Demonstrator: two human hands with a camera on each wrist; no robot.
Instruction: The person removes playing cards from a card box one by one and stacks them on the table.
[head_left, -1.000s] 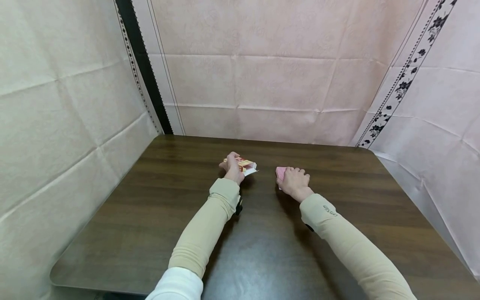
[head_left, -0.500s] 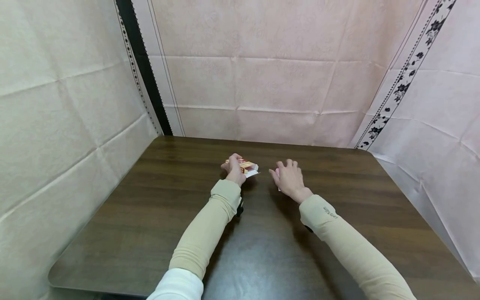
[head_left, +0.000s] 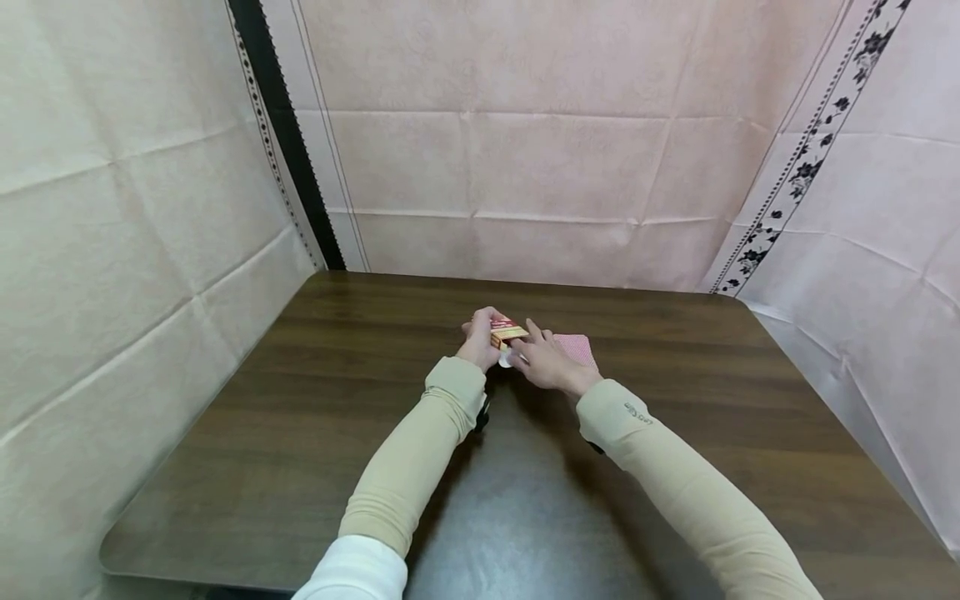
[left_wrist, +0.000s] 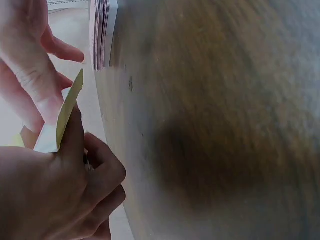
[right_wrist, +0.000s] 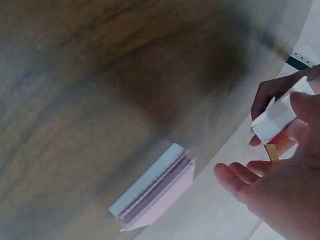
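Observation:
A red and yellow playing-card box (head_left: 510, 330) is gripped in my left hand (head_left: 480, 338), above the table. Its white flap (right_wrist: 278, 119) stands out at the open end. My right hand (head_left: 549, 363) has come to that end, with the thumb on the flap and the index finger close behind it; the other fingers are bent and hold nothing. Just right of the right hand lies a deck of pink-backed cards (head_left: 577, 347), stacked flat on the table. The left wrist view shows the deck (left_wrist: 103, 35) edge-on. The inside of the box is hidden.
The dark brown wooden table (head_left: 315, 417) has a rounded corner at the front left. Pale cloth (head_left: 555, 167) hangs behind the table and on both sides, with a floral border strip (head_left: 810, 158) at right.
My right hand has let go of the card deck and moved left to the box's flap. The left hand, with the box, has shifted slightly right. The deck stays on the table.

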